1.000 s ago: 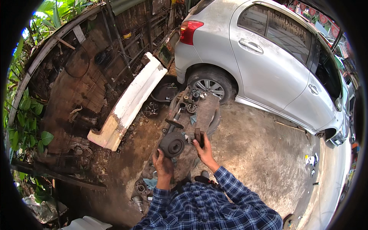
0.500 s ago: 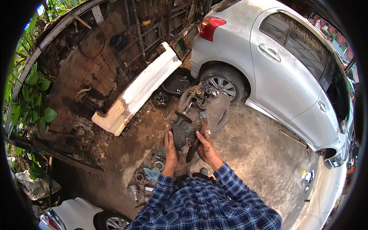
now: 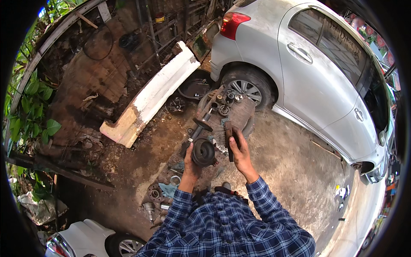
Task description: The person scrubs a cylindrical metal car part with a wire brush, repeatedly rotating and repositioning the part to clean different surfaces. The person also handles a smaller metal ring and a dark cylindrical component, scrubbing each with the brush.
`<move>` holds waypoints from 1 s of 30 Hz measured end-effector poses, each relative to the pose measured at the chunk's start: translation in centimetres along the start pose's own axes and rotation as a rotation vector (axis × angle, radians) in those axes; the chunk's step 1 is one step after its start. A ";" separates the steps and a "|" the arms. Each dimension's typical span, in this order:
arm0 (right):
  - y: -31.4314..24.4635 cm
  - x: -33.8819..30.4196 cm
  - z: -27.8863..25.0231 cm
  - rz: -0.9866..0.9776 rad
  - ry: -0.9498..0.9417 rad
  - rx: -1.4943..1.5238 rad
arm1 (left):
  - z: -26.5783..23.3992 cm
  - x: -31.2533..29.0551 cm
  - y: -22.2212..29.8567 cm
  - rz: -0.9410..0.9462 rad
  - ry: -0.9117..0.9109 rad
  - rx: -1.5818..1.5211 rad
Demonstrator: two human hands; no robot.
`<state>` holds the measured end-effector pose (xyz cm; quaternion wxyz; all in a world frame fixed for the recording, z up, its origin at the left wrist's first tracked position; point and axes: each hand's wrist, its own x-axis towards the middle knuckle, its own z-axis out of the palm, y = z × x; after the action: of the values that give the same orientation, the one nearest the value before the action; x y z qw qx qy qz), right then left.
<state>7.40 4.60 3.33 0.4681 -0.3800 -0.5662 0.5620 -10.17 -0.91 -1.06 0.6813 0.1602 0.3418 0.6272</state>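
Note:
In my left hand (image 3: pixel 191 166) is a round black rubber boot (image 3: pixel 203 153), its ringed hollow opening facing up. The fingers wrap its left side. My right hand (image 3: pixel 242 155) grips a long, narrow dark brown brush (image 3: pixel 230 140) by its back, upright and apart from the boot; its bristles are hard to make out. Just beyond my left hand, a metal shaft with a dark disc (image 3: pixel 203 124) lies at a slant. Several small ring-shaped metal parts (image 3: pixel 224 110) sit on the worn work surface (image 3: pixel 240 115) farther off.
A silver car (image 3: pixel 308 81) stands at the right. The long white panel (image 3: pixel 158 90) lies to the left, near a black basin (image 3: pixel 196 88). Metal parts, including a round flange (image 3: pixel 154 192), lie near my left forearm. Another white car (image 3: pixel 83 237) is at the lower left.
The boot has tipped so its hollow opening now shows. My right hand has moved right and slightly away from me with the brush, which is now more upright and farther from the boot.

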 end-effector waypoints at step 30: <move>0.8 -3.8 1.3 -0.291 -0.259 -0.459 | 0.9 0.1 1.6 0.684 0.118 0.787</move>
<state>7.07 0.69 2.24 0.3695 -0.3159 -0.7819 0.3902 -10.79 -0.33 0.59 0.3054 0.4709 0.5174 0.6459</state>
